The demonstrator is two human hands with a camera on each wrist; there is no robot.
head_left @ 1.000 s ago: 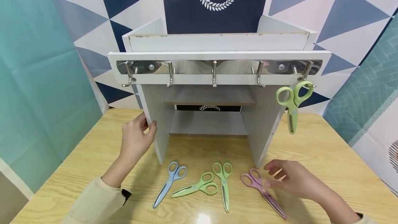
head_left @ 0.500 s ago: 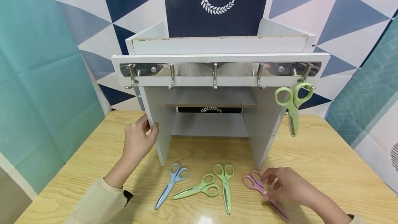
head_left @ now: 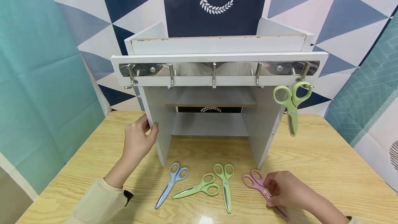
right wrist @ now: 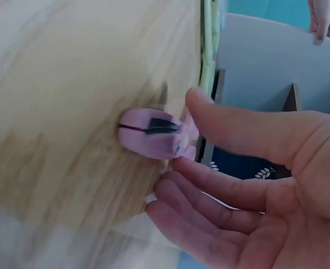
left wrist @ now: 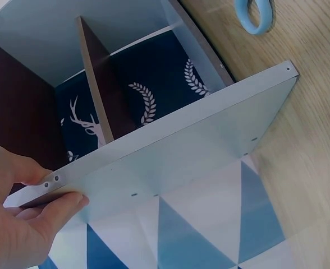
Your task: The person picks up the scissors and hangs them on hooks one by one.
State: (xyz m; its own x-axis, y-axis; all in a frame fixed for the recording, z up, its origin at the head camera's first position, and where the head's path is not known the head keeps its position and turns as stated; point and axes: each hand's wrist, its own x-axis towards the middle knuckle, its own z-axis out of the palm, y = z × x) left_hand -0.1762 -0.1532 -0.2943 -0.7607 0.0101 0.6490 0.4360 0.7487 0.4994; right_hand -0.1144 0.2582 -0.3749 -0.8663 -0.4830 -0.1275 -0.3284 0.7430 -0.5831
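Note:
My left hand (head_left: 138, 142) grips the front edge of the left side panel (left wrist: 176, 151) of a white shelf unit, thumb on one face and fingers on the other. At lower right, my right hand (head_left: 287, 189) has its thumb and fingers around the middle of the pink scissors (head_left: 253, 180), which lie on the table by the unit's right panel. In the right wrist view, the thumb and index finger are on either side of the pink scissors (right wrist: 148, 133), whose blade end faces the camera.
Blue scissors (head_left: 170, 186) and two green scissors (head_left: 199, 188) lie on the wooden table (head_left: 93, 168) before the unit. Another green pair (head_left: 291, 108) hangs from the rightmost hook of the metal hook rail (head_left: 192, 68). A patterned cloth backdrop (head_left: 136, 2) stands behind.
My right hand has moved onto the pink scissors, its thumb and fingers coming together around them. The left hand keeps its grip on the panel. The head view has shifted slightly.

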